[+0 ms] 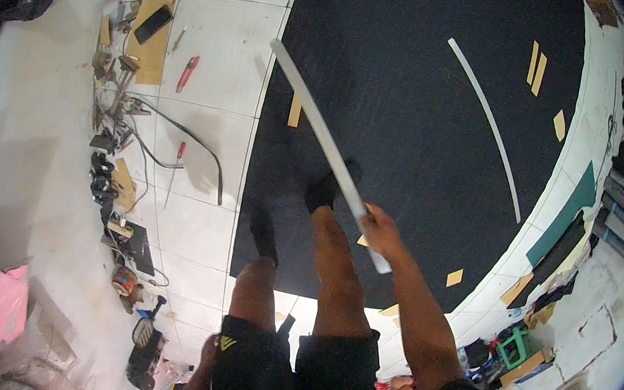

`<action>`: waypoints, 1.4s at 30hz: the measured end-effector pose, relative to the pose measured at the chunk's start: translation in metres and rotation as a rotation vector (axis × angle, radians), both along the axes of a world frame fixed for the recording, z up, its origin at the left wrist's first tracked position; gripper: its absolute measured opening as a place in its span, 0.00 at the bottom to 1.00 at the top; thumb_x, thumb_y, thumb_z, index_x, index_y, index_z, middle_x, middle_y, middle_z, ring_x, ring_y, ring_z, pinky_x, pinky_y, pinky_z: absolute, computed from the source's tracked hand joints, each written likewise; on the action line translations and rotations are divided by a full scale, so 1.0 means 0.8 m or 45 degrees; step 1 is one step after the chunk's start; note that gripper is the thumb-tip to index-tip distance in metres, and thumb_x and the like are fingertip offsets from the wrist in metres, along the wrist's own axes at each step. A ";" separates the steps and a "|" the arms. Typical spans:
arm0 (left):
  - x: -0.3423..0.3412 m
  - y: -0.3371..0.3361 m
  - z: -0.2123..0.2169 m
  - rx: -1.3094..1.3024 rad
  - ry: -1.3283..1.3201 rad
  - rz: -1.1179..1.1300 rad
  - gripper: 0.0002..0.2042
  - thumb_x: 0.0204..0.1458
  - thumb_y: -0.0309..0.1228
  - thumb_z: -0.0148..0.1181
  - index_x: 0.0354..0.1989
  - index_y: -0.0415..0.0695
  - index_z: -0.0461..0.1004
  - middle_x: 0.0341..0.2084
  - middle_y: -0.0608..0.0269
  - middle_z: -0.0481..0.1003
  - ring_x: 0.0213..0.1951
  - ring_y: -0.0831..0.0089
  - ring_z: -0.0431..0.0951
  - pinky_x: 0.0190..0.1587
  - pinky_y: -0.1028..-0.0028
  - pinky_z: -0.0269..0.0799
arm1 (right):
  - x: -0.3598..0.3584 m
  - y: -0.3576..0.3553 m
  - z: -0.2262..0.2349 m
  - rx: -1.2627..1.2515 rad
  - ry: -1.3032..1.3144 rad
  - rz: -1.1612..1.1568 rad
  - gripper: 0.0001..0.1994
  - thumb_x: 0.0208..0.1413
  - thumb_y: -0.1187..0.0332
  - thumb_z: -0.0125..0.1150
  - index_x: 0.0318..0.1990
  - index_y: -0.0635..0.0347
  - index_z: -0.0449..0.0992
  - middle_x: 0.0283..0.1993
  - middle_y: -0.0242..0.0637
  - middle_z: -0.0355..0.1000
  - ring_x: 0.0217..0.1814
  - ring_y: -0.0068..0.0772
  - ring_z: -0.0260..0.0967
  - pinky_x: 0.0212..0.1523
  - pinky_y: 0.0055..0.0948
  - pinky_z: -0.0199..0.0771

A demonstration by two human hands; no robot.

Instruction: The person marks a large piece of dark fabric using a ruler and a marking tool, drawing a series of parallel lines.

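**Reader:** Beginning at the left, what are the hazards?

**Author:** A red box cutter (187,74) and a red-handled screwdriver (180,151) lie loose on the white tiles (226,39); a sideways step could land on either. The black cable (217,168) curving beside them might snag a foot. Whether the cutter's blade is out cannot be told.

**Reader:** And the left hand (210,350)?

**Author:** Low beside the shorts (253,358), apart from the work; its fingers cannot be made out. It lends no second support.

**Reader:** Where is the pale-grey flat bar (327,145)?

**Author:** Slanting above the black sheet (328,22), its far end at the sheet's left edge, passing over a tan slip (295,110) and close to the dark-clad foot (322,192). The right hand (376,224) has its fingers wrapped around it near the lower end. With so much length beyond one grip, the far end could dip or swing, knocking the slip askew or striking the foot.

**Reader:** Farther right?

**Author:** A thin white strip (490,120) and two narrow tan slips (539,74) lie unweighted, it appears; a scuffing shoe or wide sweep might shift them.
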State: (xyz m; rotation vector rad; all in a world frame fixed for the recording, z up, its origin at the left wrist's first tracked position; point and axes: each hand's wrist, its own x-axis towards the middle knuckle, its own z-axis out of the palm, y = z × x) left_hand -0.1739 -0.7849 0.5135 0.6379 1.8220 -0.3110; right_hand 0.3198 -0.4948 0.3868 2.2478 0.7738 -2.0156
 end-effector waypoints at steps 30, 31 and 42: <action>-0.120 0.030 0.009 0.110 -0.083 0.078 0.17 0.62 0.39 0.62 0.54 0.41 0.76 0.36 0.63 0.77 0.35 0.77 0.76 0.34 0.73 0.73 | -0.160 -0.542 0.086 0.116 -0.845 -0.399 0.22 0.57 0.52 0.69 0.50 0.57 0.76 0.31 0.38 0.77 0.32 0.39 0.76 0.36 0.42 0.74; -0.117 0.031 0.008 0.089 -0.093 0.006 0.18 0.62 0.40 0.62 0.55 0.41 0.75 0.38 0.62 0.78 0.37 0.76 0.76 0.36 0.72 0.73 | -0.160 -0.540 0.076 0.086 -0.839 -0.396 0.22 0.57 0.52 0.69 0.50 0.57 0.76 0.31 0.39 0.77 0.33 0.41 0.77 0.36 0.43 0.74; -0.039 0.057 0.004 0.257 -0.051 -0.117 0.17 0.64 0.37 0.61 0.54 0.38 0.75 0.42 0.60 0.79 0.38 0.73 0.77 0.41 0.71 0.74 | -0.099 -0.528 0.045 0.150 -0.824 -0.082 0.18 0.60 0.53 0.67 0.49 0.54 0.73 0.36 0.43 0.79 0.40 0.53 0.79 0.40 0.49 0.78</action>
